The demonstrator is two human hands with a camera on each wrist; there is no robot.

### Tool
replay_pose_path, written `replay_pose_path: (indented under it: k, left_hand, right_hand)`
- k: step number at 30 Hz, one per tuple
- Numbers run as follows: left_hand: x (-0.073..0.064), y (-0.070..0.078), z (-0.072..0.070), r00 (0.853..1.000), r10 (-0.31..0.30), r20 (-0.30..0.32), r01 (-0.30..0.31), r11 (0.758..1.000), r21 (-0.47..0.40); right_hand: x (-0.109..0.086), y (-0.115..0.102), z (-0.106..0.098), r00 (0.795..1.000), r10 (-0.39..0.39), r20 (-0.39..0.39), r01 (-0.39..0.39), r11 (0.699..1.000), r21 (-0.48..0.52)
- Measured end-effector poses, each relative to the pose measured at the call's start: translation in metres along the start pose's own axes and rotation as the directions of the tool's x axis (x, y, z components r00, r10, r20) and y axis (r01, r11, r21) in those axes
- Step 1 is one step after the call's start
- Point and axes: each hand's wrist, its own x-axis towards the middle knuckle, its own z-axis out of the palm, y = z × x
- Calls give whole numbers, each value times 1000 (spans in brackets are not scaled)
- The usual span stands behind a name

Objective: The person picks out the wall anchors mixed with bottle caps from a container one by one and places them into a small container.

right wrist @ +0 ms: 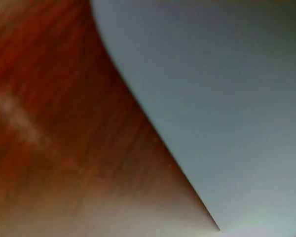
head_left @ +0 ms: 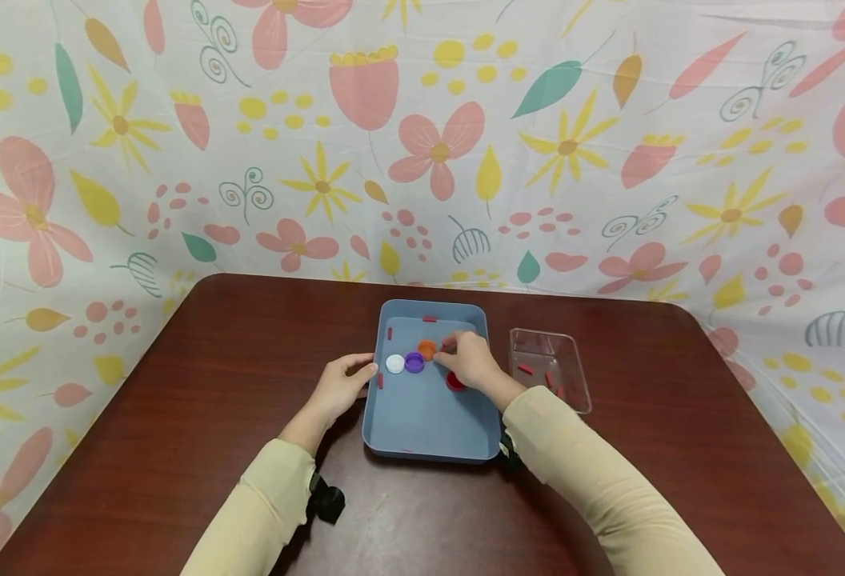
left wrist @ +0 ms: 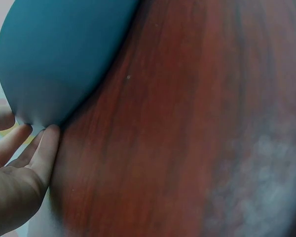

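Observation:
A blue-grey tray lies on the table, with a white cap, a purple cap and an orange cap in a row inside it. My right hand is over the tray beside the orange cap, thumb and fingers pinching what looks like a small red stick, mostly hidden. A red cap shows partly under that hand. My left hand touches the tray's left side; its fingertips rest against the outer wall in the left wrist view. The right wrist view shows no hand.
Several red sticks lie near the tray's walls. Right of the tray stands a clear plastic box with several more red sticks. The dark wooden table meets a flowered cloth behind.

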Motion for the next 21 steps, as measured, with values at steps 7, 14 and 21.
replay_pose_path:
  k: [7, 14, 21]
  left_hand:
    - [0, -1, 0, 1000, -4, 3, 4, 1000, -1]
    - [0, -2, 0, 1000, 7, -4, -7, 1000, 0]
    - [-2, 0, 1, 1000, 4, 3, -4, 1000, -2]
  right_hand:
    - [-3, -1, -5, 998, -29, -62, 37, 991, 130]
    - [-7, -2, -11, 997, -40, -72, 55, 973, 226]
    - [-15, -5, -18, 995, -34, -92, 60, 951, 303]
